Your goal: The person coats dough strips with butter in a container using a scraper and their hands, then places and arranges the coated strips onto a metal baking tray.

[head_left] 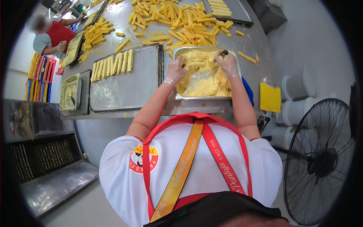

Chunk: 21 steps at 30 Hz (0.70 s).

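Observation:
A rectangular metal pan (207, 98) of soft yellow spread (208, 86) stands at the table edge in front of me. My right hand (227, 66), in a clear plastic glove, is closed around a dark-handled tool (224, 53) over the pan's right side. The tool's working end is hidden. My left hand (176, 71), gloved too, is at the pan's left rim with its fingers curled inward. What those fingers hold, if anything, I cannot make out. To the left, a flat baking tray (124, 89) bears a row of coated yellow sticks (112, 65).
Loose yellow sticks (177, 17) are heaped on the metal table (261, 49) beyond the pan. A smaller spread pan (70, 92) sits at far left. A co-worker (56, 36) stands beyond it. A fan (321, 160), white buckets (298, 85) and a yellow pad (270, 97) are at right.

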Each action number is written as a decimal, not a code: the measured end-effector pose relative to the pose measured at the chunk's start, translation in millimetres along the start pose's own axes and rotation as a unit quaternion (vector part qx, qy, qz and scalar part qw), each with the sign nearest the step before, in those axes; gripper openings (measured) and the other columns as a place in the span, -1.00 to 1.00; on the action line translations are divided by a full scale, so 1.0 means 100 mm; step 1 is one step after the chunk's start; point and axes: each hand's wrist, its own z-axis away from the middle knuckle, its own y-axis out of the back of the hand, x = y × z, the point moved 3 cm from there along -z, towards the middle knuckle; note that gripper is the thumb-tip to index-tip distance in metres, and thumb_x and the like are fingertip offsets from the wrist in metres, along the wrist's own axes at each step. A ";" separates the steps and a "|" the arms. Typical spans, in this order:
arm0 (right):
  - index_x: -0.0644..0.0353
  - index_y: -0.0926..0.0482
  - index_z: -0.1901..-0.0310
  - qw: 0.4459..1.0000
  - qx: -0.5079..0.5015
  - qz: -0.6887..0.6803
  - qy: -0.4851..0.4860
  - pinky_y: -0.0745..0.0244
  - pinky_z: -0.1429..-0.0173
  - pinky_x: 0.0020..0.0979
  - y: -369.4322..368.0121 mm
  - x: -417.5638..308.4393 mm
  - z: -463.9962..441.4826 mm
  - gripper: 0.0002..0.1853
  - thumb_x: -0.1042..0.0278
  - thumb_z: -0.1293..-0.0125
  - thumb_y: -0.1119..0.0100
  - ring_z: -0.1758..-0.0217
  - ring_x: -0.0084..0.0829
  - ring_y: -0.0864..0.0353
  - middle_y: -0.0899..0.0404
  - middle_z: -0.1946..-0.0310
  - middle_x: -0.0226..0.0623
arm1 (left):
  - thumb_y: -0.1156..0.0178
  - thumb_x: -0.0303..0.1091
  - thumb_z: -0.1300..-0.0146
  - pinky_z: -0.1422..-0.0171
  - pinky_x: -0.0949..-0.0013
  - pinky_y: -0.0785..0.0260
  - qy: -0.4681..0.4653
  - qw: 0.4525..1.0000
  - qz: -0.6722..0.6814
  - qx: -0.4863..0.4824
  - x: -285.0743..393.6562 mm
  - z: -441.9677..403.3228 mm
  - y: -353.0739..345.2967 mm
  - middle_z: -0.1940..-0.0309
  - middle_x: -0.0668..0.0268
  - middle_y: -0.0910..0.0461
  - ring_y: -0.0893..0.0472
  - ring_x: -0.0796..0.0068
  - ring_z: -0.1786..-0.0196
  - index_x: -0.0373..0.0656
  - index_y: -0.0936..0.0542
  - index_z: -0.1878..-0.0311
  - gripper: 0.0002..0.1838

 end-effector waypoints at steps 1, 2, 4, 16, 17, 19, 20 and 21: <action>0.29 -0.60 0.27 0.999 -0.002 -0.025 0.022 -0.48 0.26 -0.35 -0.01 0.02 -0.01 -0.69 0.22 -0.07 -0.38 0.40 -0.49 -0.57 -0.65 0.42 -0.30 | -0.28 -0.36 0.05 0.24 -0.02 -0.41 0.016 1.000 -0.006 -0.006 0.01 -0.01 0.01 0.39 -0.09 -0.57 -0.57 -0.18 0.29 -0.20 -0.43 0.14 -0.62; 0.30 -0.60 0.27 0.988 -0.063 -0.139 0.027 -0.50 0.25 -0.37 -0.07 0.07 0.00 -0.70 0.24 -0.08 -0.37 0.37 -0.50 -0.60 -0.65 0.40 -0.29 | -0.29 -0.35 0.06 0.22 -0.01 -0.42 0.037 0.999 -0.007 -0.009 -0.03 0.03 -0.01 0.38 -0.09 -0.58 -0.57 -0.17 0.27 -0.20 -0.45 0.15 -0.62; 0.29 -0.61 0.30 0.959 -0.079 -0.272 0.006 -0.50 0.26 -0.37 -0.16 -0.16 0.14 -0.71 0.24 -0.07 -0.38 0.38 -0.50 -0.61 -0.65 0.43 -0.30 | -0.30 -0.32 0.07 0.18 0.00 -0.42 0.073 0.997 -0.010 -0.018 -0.13 0.03 -0.07 0.36 -0.08 -0.59 -0.58 -0.15 0.24 -0.22 -0.48 0.16 -0.62; 0.30 -0.59 0.31 0.926 -0.083 -0.367 -0.033 -0.51 0.25 -0.46 -0.20 -0.24 0.19 -0.85 0.48 -0.11 -0.36 0.36 -0.46 -0.64 -0.66 0.38 -0.31 | -0.27 -0.28 0.10 0.18 0.09 -0.44 0.146 0.988 -0.004 -0.052 -0.08 0.02 0.01 0.44 -0.05 -0.60 -0.61 -0.05 0.30 -0.24 -0.58 0.42 -0.77; 0.31 -0.59 0.31 0.924 -0.090 -0.370 -0.049 -0.51 0.23 -0.45 -0.17 -0.20 0.13 -0.83 0.45 -0.11 -0.36 0.34 -0.43 -0.65 -0.66 0.38 -0.29 | -0.27 -0.28 0.11 0.20 0.09 -0.44 0.146 0.989 0.009 -0.030 -0.07 0.06 0.10 0.45 -0.05 -0.59 -0.61 -0.06 0.32 -0.23 -0.58 0.41 -0.78; 0.35 -0.58 0.31 0.991 -0.035 -0.131 -0.023 -0.51 0.21 -0.39 -0.10 0.04 0.00 -0.76 0.36 -0.09 -0.36 0.34 -0.35 -0.65 -0.65 0.38 -0.20 | -0.26 -0.29 0.11 0.24 0.08 -0.44 0.141 0.989 0.037 0.014 0.00 0.14 0.28 0.48 -0.04 -0.59 -0.60 -0.07 0.36 -0.22 -0.59 0.40 -0.78; 0.36 -0.58 0.31 1.000 -0.001 -0.006 -0.007 -0.52 0.19 -0.36 -0.09 0.15 -0.05 -0.73 0.31 -0.08 -0.36 0.34 -0.30 -0.66 -0.65 0.38 -0.16 | -0.26 -0.30 0.06 0.30 0.10 -0.44 0.092 0.993 0.033 0.066 0.00 0.16 0.39 0.54 0.00 -0.58 -0.59 -0.02 0.44 -0.20 -0.60 0.41 -0.81; 0.37 -0.58 0.31 0.999 0.015 -0.021 -0.020 -0.51 0.18 -0.34 -0.09 0.21 -0.08 -0.70 0.28 -0.07 -0.36 0.34 -0.28 -0.65 -0.65 0.39 -0.14 | -0.26 -0.30 0.04 0.32 0.12 -0.43 0.122 0.984 0.035 0.122 -0.02 0.17 0.52 0.54 0.02 -0.58 -0.59 0.01 0.45 -0.19 -0.60 0.41 -0.83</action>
